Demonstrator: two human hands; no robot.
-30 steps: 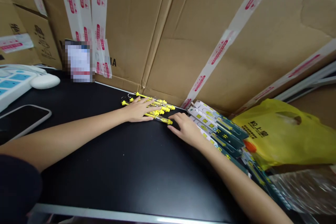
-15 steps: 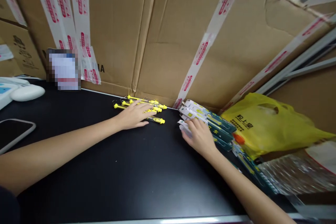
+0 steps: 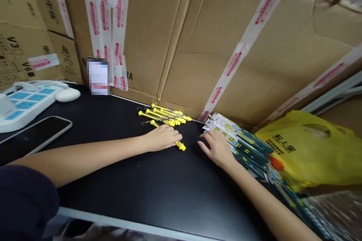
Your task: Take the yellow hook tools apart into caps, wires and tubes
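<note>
Several yellow hooked tools [image 3: 166, 115] lie in a loose pile on the black table, against the cardboard. Just in front of the pile, my left hand [image 3: 164, 138] is closed around one yellow tool [image 3: 181, 146]; its hook end sticks out behind the fingers and its yellow cap out at the right. My right hand [image 3: 217, 147] rests beside the stack of green and white printed packages [image 3: 246, 141], its fingers curved and apart, with nothing visible in them.
At the left are a white power strip [image 3: 31, 99] and a phone [image 3: 36, 135]. A pixelated upright object [image 3: 98, 77] leans on the cardboard wall [image 3: 147, 37]. A yellow plastic bag [image 3: 311, 150] lies at the right, with clear plastic packaging [image 3: 336, 211] below it.
My left hand has closed on one yellow tool and drawn it from the pile toward the front right. My right hand has come off the white package end. The view has shifted left.
</note>
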